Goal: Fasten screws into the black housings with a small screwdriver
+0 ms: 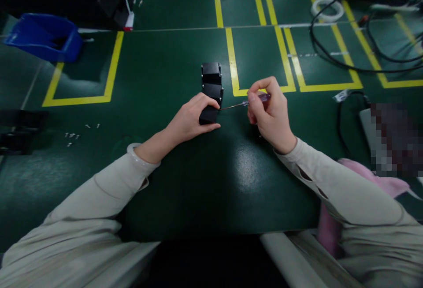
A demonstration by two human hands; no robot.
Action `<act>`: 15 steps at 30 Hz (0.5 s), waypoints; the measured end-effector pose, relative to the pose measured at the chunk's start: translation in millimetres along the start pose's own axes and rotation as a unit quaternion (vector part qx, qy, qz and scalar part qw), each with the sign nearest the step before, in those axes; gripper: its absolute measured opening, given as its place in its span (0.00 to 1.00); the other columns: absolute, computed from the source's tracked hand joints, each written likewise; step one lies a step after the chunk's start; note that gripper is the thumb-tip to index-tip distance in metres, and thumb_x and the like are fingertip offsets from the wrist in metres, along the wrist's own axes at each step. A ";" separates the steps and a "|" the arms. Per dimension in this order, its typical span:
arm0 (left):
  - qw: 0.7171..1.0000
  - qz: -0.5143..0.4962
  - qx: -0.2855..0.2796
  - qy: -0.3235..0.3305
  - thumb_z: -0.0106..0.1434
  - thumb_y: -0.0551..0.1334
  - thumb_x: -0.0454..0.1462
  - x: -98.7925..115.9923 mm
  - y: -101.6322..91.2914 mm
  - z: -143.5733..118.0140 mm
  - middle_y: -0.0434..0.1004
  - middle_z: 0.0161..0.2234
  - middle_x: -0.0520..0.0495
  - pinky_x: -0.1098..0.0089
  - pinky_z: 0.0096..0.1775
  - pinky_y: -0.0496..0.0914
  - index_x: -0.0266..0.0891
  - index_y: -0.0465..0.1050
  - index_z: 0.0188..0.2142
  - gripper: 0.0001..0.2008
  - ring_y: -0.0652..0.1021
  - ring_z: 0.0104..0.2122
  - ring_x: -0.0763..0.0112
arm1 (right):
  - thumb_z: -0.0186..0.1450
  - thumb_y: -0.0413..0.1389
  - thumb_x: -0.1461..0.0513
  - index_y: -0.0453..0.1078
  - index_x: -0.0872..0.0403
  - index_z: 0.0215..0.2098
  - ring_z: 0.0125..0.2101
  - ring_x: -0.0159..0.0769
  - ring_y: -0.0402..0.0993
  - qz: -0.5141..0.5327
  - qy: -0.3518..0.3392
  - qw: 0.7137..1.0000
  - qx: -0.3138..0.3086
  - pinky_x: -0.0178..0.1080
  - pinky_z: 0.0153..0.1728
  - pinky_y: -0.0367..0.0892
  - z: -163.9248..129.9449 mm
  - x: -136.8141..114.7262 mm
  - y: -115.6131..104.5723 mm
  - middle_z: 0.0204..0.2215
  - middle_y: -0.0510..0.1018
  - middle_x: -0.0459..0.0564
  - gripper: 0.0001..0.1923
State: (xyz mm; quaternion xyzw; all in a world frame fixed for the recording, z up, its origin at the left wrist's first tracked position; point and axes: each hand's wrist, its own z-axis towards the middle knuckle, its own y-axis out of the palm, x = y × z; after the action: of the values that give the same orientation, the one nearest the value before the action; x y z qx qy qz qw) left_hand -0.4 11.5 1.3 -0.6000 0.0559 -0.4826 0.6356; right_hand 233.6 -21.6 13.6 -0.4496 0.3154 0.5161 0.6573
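We are seeing a row of small black boxes (211, 86) lying mid-table on the green mat (185, 182), just left of the yellow tape outlines (233, 58). The left hand (193, 119) is resting on the nearest box (209, 115), fingers curled narrow over its top, thumb along its front edge, pinning it down. The right hand (271, 114) is pinching a small screwdriver (244, 102) with a purple handle, fingers closed tight around it; its thin shaft is pointing left and its tip is meeting the right side of the boxes. Both sleeves are light grey; a pale bangle (137, 152) is sitting on the left wrist. Further out: loose small screws (74, 134) lying well to the left, a blue bin (46, 36) at far left, black cables (346, 58) and a white tape roll (327, 9) at upper right, pink cloth (370, 182) at lower right.
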 end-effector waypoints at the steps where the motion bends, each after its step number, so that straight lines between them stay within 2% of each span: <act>1: 1.000 0.001 0.000 0.000 0.62 0.69 0.41 -0.2 0.1 0.0 0.74 0.47 0.43 0.62 0.49 0.70 0.39 0.68 0.48 0.18 0.75 0.47 0.60 | 0.72 0.53 0.47 0.63 0.47 0.40 0.16 0.27 0.60 0.000 -0.001 1.000 0.001 0.36 0.17 0.57 0.1 0.2 -0.1 0.21 0.66 0.39 0.13; 3: 1.000 0.001 0.002 0.005 0.62 0.69 0.41 -1.0 0.4 -0.1 0.74 0.47 0.43 0.63 0.49 0.70 0.39 0.68 0.48 0.18 0.75 0.47 0.60 | 0.72 0.52 0.47 0.63 0.47 0.39 0.16 0.26 0.60 -0.001 -0.002 1.000 -0.001 0.36 0.17 0.57 0.1 0.4 -0.4 0.22 0.66 0.39 0.14; 8: 1.000 -0.001 0.012 0.018 0.61 0.70 0.41 -2.1 1.2 -0.2 0.74 0.46 0.44 0.63 0.49 0.70 0.38 0.69 0.47 0.18 0.76 0.47 0.61 | 0.74 0.50 0.48 0.64 0.48 0.38 0.14 0.25 0.57 -0.001 -0.006 1.000 -0.011 0.35 0.15 0.53 -0.7 1.6 -0.3 0.16 0.60 0.36 0.14; 15: 1.000 -0.001 0.008 0.013 0.61 0.70 0.41 -1.8 1.9 -0.1 0.74 0.46 0.44 0.64 0.49 0.70 0.38 0.69 0.47 0.19 0.75 0.47 0.61 | 0.72 0.53 0.49 0.62 0.48 0.43 0.15 0.23 0.60 0.012 -0.024 1.000 0.001 0.33 0.15 0.54 0.0 3.8 1.0 0.20 0.62 0.36 0.13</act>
State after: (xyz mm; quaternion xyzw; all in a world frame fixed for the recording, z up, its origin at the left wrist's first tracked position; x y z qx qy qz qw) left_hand -0.4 12.3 -1.2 -0.5888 0.0597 -0.4912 0.6391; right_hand 233.7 -20.0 10.0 -0.4330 0.3052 0.5340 0.6590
